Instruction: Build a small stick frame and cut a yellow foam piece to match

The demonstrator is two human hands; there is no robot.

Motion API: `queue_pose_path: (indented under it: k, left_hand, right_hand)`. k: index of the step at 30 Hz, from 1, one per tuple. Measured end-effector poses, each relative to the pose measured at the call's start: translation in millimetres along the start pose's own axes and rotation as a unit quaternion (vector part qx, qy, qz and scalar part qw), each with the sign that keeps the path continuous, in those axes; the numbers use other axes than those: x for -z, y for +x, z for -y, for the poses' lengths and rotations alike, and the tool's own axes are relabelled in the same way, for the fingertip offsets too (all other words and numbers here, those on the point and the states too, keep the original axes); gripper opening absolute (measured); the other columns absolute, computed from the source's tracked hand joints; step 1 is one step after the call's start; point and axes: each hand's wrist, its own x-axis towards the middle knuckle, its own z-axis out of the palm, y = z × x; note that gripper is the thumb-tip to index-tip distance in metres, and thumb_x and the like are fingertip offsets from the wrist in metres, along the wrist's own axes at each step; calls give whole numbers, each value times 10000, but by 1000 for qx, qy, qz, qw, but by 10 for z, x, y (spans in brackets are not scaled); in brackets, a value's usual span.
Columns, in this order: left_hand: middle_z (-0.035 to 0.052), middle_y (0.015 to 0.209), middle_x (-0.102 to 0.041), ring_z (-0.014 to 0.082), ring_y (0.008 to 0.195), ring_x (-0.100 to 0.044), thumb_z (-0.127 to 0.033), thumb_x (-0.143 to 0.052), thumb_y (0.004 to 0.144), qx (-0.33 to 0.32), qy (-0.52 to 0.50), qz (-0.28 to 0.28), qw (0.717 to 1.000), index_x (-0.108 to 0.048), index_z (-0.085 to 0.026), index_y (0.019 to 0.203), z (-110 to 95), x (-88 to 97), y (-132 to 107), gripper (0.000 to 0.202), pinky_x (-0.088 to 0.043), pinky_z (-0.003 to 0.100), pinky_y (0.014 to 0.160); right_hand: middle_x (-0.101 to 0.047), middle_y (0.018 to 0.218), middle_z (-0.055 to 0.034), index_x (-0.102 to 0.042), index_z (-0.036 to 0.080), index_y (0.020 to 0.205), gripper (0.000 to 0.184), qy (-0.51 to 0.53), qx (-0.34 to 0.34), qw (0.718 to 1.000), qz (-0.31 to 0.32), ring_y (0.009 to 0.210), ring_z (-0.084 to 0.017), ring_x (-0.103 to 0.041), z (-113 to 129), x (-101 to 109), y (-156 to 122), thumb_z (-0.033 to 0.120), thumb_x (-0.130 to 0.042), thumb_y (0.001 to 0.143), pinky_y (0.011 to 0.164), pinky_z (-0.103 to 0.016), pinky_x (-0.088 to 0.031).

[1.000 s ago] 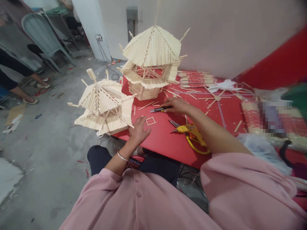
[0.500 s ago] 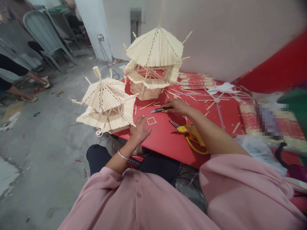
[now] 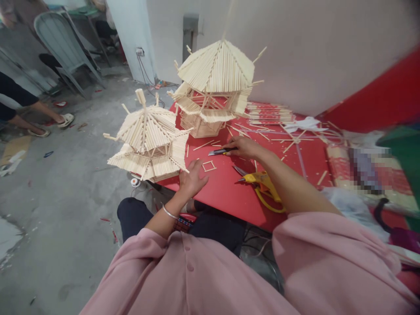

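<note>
The smooth red worktop (image 3: 226, 188) carries two many-sided pavilions built from pale wooden sticks; the larger pavilion (image 3: 216, 72) stands toward the wall, its upper roof a broad, ribbed cone of close-laid sticks; the smaller pavilion (image 3: 147, 135) stands at the left edge, with serrated seams running down its roof and stubby stick ends jutting from the corners. The right hand (image 3: 241, 147) reaches across with the forearm slanting in from the right, palm down, fingers curled round the dark handle of a utility knife (image 3: 219, 152); the flat metal blade points left, low over the worktop. A small four-sided frame (image 3: 209, 166) of thin sticks lies flat between the hands, just in front of the blade and nearer the left hand (image 3: 193, 179); that hand is at the near edge, back upward, thumb spread away from lightly bent fingers, with nothing visible in its grasp; whether its fingertips touch the smaller pavilion cannot be told. A smooth silvery bangle (image 3: 169, 213) rings the left wrist; a yellow plastic glue gun (image 3: 262, 181) lies beneath the right forearm; loose sticks (image 3: 203, 145) are scattered behind the frame.
</note>
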Motion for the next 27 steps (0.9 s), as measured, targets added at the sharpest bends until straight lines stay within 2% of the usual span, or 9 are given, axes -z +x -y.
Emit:
queue_pose_path:
  k: [3,9,13,19,27]
  left_hand:
    - [87,1461,-547,249,1302,-561,-327,-691,846,3,-6,0,1000,-524,-246,1407,-6,7,-1,592,-515,374,1032]
    - [97,1455,-552,254,1336,-536,-319,-692,844,-1,-10,-2,1000,-539,-232,1393,3,-2,-3,576,-512,375,1043]
    - [92,1462,-545,250,1320,-548,-330,-695,845,-1,-5,0,1000,-537,-242,1395,11,-6,-4,579,-519,374,1032]
    - [93,1464,-545,247,1329,-542,-330,-693,848,-4,2,-2,1000,-534,-238,1400,16,-9,-5,582,-520,376,1030]
    - [86,1462,-547,237,1321,-547,-329,-692,851,2,8,0,1000,-539,-237,1389,4,4,-9,566,-509,365,1040]
  right_hand:
    - [-676,1008,-73,-742,342,1204,373,3,4,1000,-7,918,-227,-601,-17,-13,1,437,-623,864,797,-317,-448]
    - [-674,1035,-86,-747,314,1205,381,12,1,1000,-4,916,-227,-598,-29,-26,6,423,-637,856,786,-316,-447]
    - [-676,1009,-70,-743,349,1203,367,18,7,1000,-10,914,-225,-596,-26,-27,3,426,-638,859,790,-315,-448]
    - [-672,1010,-99,-747,288,1211,382,18,5,1000,-13,936,-245,-610,4,-19,-6,402,-633,864,815,-339,-456]
    - [-683,1020,-103,-757,280,1193,370,9,13,1000,-23,937,-247,-619,-6,-50,14,391,-643,858,822,-338,-463]
